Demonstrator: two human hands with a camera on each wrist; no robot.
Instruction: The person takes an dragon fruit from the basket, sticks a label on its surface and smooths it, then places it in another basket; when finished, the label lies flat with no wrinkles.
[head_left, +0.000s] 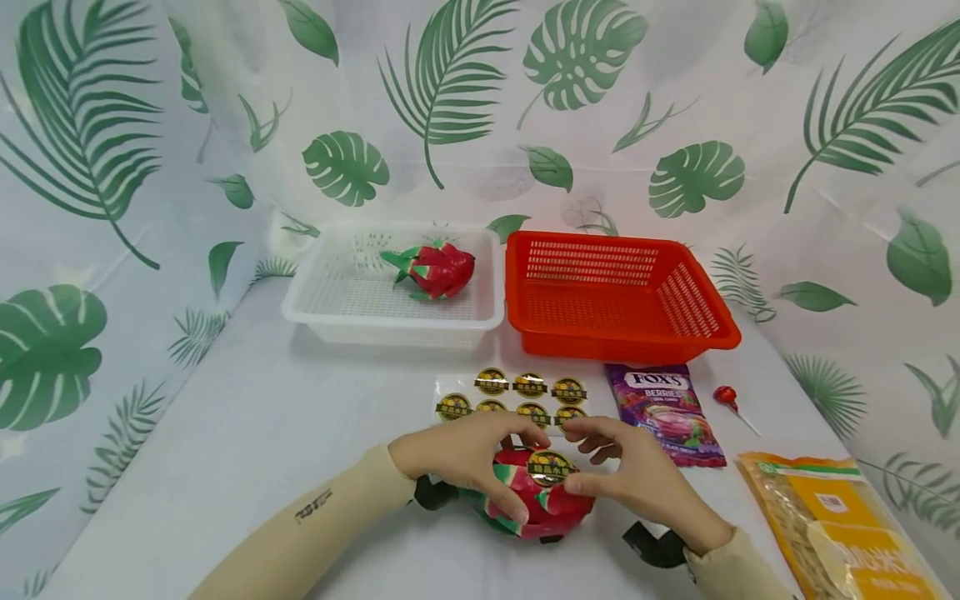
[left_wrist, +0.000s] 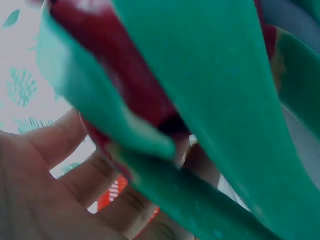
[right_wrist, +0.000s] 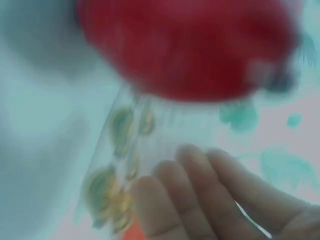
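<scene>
A red dragon fruit with green leaf tips (head_left: 536,508) is between the two hands near the table's front, bearing a round black-and-gold sticker (head_left: 551,468) on top. My left hand (head_left: 474,454) holds its left side, thumb in front and fingers behind; green leaf tips (left_wrist: 210,75) fill much of the left wrist view. At its right, my right hand (head_left: 637,467) has its thumb by the sticker's edge. In the right wrist view, the right fingers (right_wrist: 190,195) stand apart from the fruit. Behind the hands lies a clear sheet of several similar stickers (head_left: 531,385).
A white basket (head_left: 390,333) at the back holds another dragon fruit (head_left: 442,271). Beside it stands a red basket (head_left: 622,342). To the right lie a purple candy bag (head_left: 667,417), a red lollipop (head_left: 726,396) and a yellow food packet (head_left: 840,525).
</scene>
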